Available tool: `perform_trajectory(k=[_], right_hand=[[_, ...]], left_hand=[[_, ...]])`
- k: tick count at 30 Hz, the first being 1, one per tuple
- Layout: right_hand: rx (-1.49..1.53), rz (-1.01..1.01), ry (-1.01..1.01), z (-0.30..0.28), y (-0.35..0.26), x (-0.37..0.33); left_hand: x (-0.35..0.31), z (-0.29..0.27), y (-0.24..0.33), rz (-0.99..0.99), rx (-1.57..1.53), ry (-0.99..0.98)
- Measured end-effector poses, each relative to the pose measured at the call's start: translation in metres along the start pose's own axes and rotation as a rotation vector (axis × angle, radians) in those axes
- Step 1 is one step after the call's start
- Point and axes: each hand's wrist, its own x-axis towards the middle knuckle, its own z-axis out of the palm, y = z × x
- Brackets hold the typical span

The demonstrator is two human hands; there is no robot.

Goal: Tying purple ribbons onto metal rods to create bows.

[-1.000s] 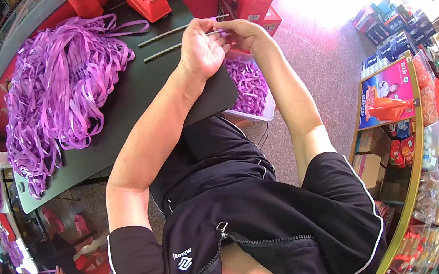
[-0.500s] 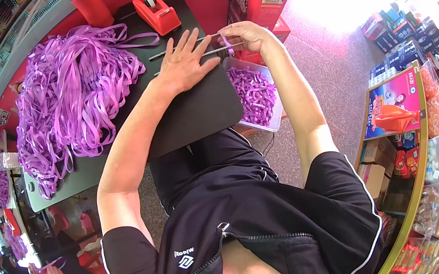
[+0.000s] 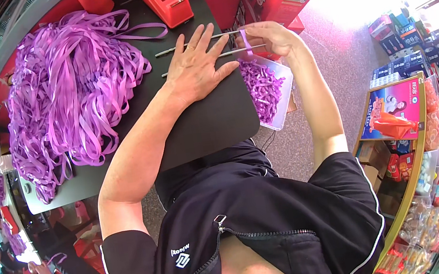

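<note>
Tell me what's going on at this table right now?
A person's left hand is spread, palm down, over two thin metal rods on the black tabletop. The right hand is at the rods' ends past the table edge, beside a purple ribbon strip across them; its exact grip is unclear. A large heap of purple ribbon lies on the table, and a white plastic bin holds short purple ribbon pieces.

Ribbon pile (image 3: pixel 76 95) glossy, satin-like cloth; rods (image 3: pixel 234 52) shiny metal; tabletop (image 3: pixel 211 118) smooth, matt; tape dispenser (image 3: pixel 172 10) glossy plastic.
</note>
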Motion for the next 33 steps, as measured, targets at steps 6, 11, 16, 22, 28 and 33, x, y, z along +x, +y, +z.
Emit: perform_trajectory(k=[6,11,16,22,28,33], right_hand=[[-0.125,0.151,-0.012,0.014,0.009,-0.026],[-0.092,0.065,-0.056,0.003,0.015,-0.017],[-0.124,0.089,-0.020,-0.004,0.010,-0.020],[-0.127,-0.076,0.164,0.007,-0.012,-0.014],[-0.011,-0.046,0.078,0.007,-0.007,0.003],[0.058,-0.075,0.100,-0.003,0.002,0.002]], left_hand=[[-0.001,-0.002,0.000,-0.010,-0.012,0.002],[0.001,-0.002,-0.001,-0.014,-0.012,-0.007],[0.001,-0.001,-0.001,-0.003,-0.029,0.007],[0.000,-0.001,-0.001,-0.007,-0.020,0.014],[0.000,-0.002,0.000,-0.008,-0.034,0.020],[0.000,-0.002,0.000,-0.005,-0.027,0.018]])
